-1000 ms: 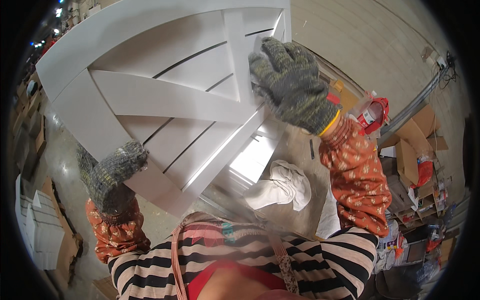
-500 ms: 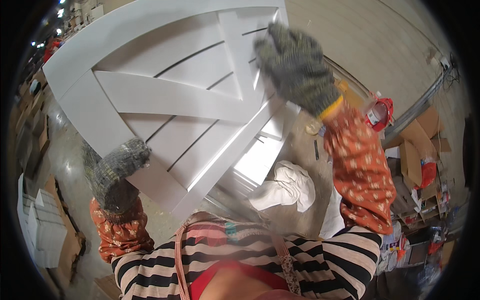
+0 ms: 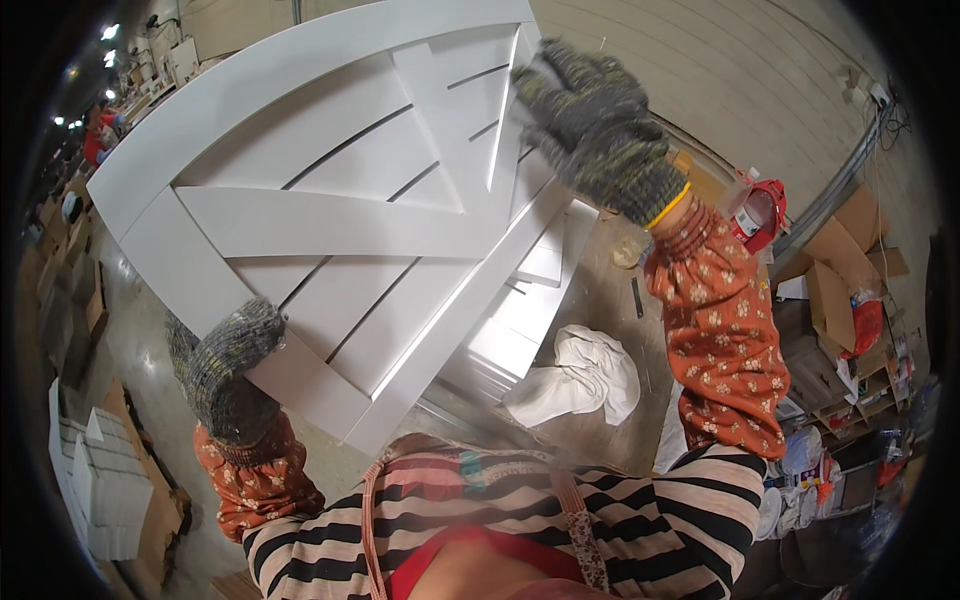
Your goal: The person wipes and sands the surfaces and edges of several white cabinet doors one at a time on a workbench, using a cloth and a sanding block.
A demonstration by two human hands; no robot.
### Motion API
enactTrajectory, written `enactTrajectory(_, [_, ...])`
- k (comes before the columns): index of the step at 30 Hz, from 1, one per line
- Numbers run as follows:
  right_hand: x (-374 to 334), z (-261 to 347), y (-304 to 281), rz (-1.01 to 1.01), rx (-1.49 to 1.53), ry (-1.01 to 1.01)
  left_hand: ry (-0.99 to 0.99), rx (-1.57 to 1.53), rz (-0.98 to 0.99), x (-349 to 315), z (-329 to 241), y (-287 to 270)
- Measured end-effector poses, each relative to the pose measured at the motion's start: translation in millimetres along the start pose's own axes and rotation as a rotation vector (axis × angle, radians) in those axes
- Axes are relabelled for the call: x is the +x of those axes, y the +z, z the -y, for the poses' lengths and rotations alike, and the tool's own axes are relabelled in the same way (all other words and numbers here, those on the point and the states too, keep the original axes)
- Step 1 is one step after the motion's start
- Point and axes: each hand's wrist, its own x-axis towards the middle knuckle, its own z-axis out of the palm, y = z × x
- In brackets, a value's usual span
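A large white panel [image 3: 350,222] with a curved frame, slats and diagonal braces is tilted up before me. My left hand [image 3: 232,365], in a grey-green knit glove, is closed around its near left edge, thumb on the face. At the panel's right edge is my gloved right hand [image 3: 600,130], fingers bent and slightly blurred. A greyish patch shows between those fingers; whether it is a small held thing or glove I cannot tell. Behind the panel's lower right side another white slatted piece [image 3: 505,335] partly shows.
A crumpled white cloth [image 3: 590,375] lies to the right of the panels. Farther right are a red-wrapped bottle [image 3: 758,215] and open cardboard boxes [image 3: 830,305]. White pieces are stacked on cardboard [image 3: 115,485] at the lower left. A pale wall [image 3: 760,90] rises at the far right.
The panel has shifted left and slightly down in the picture. My right hand has slid outward to the panel's right edge, while the left keeps its hold.
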Motion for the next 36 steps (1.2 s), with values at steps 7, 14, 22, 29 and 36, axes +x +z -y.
enactTrajectory(7, [-16.3, 11.8, 8.3, -0.004, -0.166, -0.13, -0.201, -0.354, -0.039, -9.0, 11.8, 1.6])
enactTrajectory(14, [-7.9, -6.5, -15.9, -0.181, 0.035, 0.045, -0.07, -0.257, -0.029, -0.2, 6.2, -1.9])
enactTrajectory(22, [35.5, 34.9, -40.6, -0.521, 0.302, -0.237, -0.184, -0.774, -0.117, 3.2, -9.2, 8.4])
enactTrajectory(29, [5.4, 62.3, -15.0, -0.377, 0.348, -0.368, 0.068, -0.022, -0.02, 20.5, -12.3, 4.5])
enactTrajectory(36, [36.4, 41.7, -14.2, -0.448, 0.098, -0.394, -0.148, -0.211, 0.022, 15.1, -14.4, 6.7])
